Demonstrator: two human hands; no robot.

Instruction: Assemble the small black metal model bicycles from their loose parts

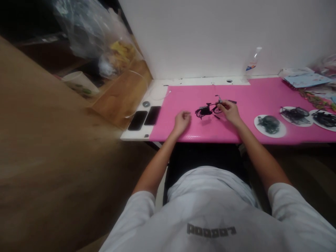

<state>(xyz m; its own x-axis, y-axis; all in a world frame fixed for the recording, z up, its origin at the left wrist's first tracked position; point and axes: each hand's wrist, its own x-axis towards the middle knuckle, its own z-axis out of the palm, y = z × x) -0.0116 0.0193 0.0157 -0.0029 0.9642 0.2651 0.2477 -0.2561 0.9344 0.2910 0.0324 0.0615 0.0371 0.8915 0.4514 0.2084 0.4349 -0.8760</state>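
A small black model bicycle (206, 110) is upright over the pink table cover (189, 98), its rear wheel to the left and its handlebar to the right. My right hand (229, 109) grips it at the front, fingers pinched near the handlebar stem and front wheel. My left hand (182, 120) is apart from it on the left, close above the cover, with its fingers curled in; whether anything small is between them I cannot make out. A short dark stick-like piece (216, 117) lies below the front wheel. Another small dark piece (232, 102) lies behind my right hand.
White plates with dark wiry parts, one nearest (270, 126), stand at the right. Two phones (138, 120) lie at the table's left end. A clear bottle (253, 63) stands by the wall. Papers (307, 79) are at the back right, a wooden box (123, 94) at the left.
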